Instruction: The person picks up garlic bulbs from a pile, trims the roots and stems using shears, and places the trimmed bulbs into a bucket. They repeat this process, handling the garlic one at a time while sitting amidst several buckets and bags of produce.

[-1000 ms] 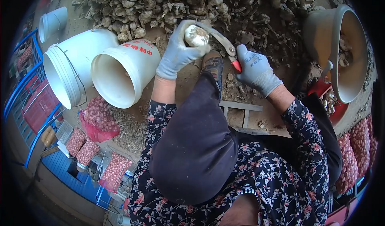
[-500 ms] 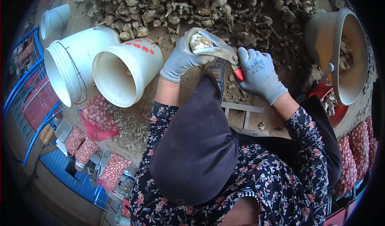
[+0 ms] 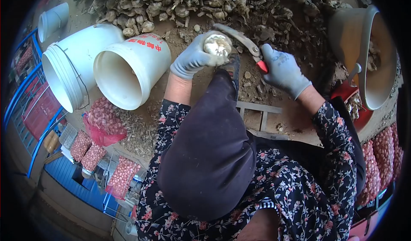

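In a grey glove, my left hand [image 3: 191, 58] is closed around a whitish garlic bulb [image 3: 217, 45], its pale face turned up. My right hand [image 3: 284, 69], gloved too, grips the red handle of a pair of pruning shears [image 3: 242, 40]. The shears' long metal blade reaches left, with its tip just above the bulb. Part of the handles is hidden inside my right hand. Just beyond both hands lies a heap of untrimmed garlic [image 3: 180, 5] with dry stalks.
Two white buckets [image 3: 143, 76] [image 3: 64, 76] lie tipped on the left. A large pale bucket [image 3: 364, 70] with some garlic inside is at the right. A pink net bag of garlic [image 3: 104, 121] sits on the ground at left, and a low wooden frame [image 3: 263, 109] lies below my right hand.
The shears have moved off the bulb toward the upper right, and my right hand has shifted right. The bulb has turned in my left hand, showing its pale face.
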The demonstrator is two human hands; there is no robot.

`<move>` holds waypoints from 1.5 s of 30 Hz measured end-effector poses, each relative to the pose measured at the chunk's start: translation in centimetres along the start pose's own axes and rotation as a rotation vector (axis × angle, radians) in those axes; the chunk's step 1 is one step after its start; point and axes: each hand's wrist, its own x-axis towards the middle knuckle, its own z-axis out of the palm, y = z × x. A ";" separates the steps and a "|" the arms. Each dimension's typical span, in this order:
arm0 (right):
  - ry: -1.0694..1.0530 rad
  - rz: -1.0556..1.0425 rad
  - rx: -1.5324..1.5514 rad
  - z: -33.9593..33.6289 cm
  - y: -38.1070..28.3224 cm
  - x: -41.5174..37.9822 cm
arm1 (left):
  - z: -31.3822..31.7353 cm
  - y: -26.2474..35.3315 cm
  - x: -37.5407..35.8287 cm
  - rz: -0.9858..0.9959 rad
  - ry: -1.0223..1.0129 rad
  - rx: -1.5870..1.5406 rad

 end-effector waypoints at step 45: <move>0.013 0.330 0.263 6.6 -4.8 1.5 | -6.8 -0.4 4.0 0.058 0.948 1.387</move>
